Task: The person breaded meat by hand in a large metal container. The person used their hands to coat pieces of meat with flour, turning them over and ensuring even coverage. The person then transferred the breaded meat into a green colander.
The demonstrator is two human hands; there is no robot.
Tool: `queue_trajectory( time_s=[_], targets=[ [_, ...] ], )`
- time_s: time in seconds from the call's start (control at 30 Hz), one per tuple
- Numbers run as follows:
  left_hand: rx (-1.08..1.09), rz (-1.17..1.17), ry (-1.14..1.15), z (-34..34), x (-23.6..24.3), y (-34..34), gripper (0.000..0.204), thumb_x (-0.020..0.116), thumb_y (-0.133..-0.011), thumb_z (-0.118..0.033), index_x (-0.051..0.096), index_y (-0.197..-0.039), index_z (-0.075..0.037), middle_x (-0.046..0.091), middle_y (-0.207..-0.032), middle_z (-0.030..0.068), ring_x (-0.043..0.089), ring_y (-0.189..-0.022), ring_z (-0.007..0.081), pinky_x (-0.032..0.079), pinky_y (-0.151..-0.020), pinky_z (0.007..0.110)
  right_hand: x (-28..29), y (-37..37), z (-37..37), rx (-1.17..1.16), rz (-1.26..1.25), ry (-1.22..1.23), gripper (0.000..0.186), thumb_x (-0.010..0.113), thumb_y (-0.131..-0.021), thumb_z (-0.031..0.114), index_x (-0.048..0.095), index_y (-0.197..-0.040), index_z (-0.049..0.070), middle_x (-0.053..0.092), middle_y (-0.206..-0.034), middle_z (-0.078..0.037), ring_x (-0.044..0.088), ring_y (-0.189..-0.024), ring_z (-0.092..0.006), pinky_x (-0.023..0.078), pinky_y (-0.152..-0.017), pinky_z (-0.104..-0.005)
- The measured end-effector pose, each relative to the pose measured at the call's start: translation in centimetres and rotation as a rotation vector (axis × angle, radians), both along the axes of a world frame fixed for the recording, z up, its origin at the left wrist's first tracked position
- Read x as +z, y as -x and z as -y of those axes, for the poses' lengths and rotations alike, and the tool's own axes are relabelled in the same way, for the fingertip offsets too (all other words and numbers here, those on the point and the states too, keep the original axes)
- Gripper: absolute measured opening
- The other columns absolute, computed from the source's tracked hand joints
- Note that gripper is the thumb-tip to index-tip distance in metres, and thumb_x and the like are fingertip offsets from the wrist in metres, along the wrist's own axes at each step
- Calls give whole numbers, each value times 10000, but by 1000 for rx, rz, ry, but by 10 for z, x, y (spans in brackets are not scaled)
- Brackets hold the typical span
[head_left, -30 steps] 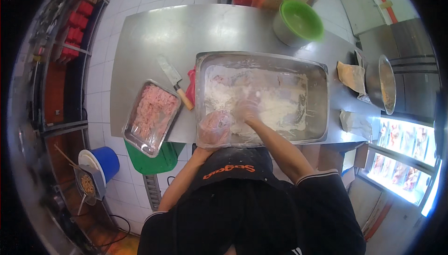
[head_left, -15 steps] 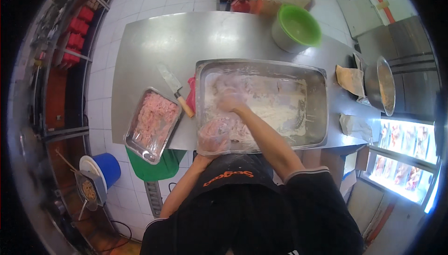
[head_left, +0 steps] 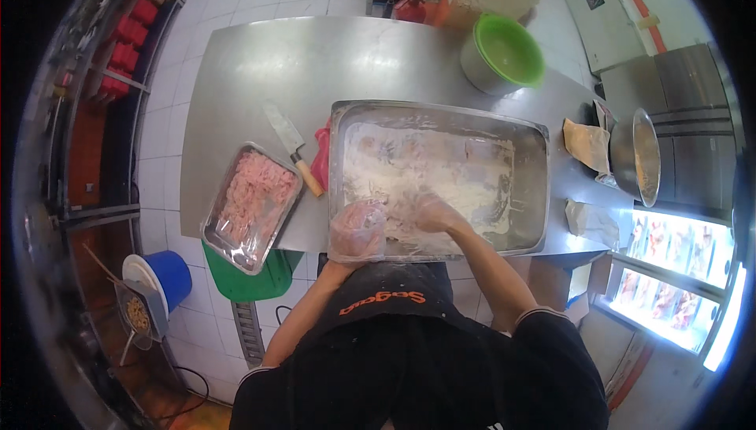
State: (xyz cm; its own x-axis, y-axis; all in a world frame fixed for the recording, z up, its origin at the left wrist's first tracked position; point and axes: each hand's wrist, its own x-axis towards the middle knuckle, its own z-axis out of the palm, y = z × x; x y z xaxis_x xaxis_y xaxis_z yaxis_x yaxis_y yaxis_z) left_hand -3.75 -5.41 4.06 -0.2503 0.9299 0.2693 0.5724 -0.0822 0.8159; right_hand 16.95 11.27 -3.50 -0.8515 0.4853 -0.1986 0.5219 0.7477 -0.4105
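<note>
A deep metal pan (head_left: 537, 186) holds white flour (head_left: 472, 186), with floured pieces along its left and near side. At its near left corner, my left hand (head_left: 337, 268) grips a rounded mass of pink raw meat in clear plastic (head_left: 358, 229); whether that plastic is a bag or a bowl, I cannot tell. My right hand (head_left: 433, 213), in what looks like a clear glove, is low over the flour near the pan's front side. Motion smears its fingers. Left of the pan, strips of raw meat (head_left: 256, 194) fill a smaller metal tray (head_left: 285, 225).
A wooden-handled knife (head_left: 293, 146) and a pink cloth or bag (head_left: 321, 158) lie left of the pan. Far right stands a pot with a green basin (head_left: 508, 50). Paper bags (head_left: 587, 142) and a metal bowl (head_left: 636, 158) sit at the steel table's (head_left: 260, 60) right end.
My right hand has come from the pan's far left toward me and to the right, ending near the front side. My left hand has stayed at the near left corner.
</note>
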Motion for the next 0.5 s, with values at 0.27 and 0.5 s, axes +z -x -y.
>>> queue_trajectory(
  time_s=[0.27,0.5],
  targets=[
    [42,4,4,7,9,-2,302,775,-827,-110,705,-1115,-50,745,-1159,166,718,-1049,369,562,-932,443,-50,-44,-125,-622,72,-184,399,532,-1026,307,690,-1278,41,736,-1224,-200,666,-1204,-382,526,-1025,-474],
    [3,-57,-16,-8,11,-5,311,780,-829,-123,706,-1119,-35,740,-1137,179,712,-1057,380,560,-919,452,-132,42,-77,-678,-121,-225,633,566,-1009,560,625,-1356,35,679,-1287,-233,646,-1203,-393,487,-1088,-491]
  ],
)
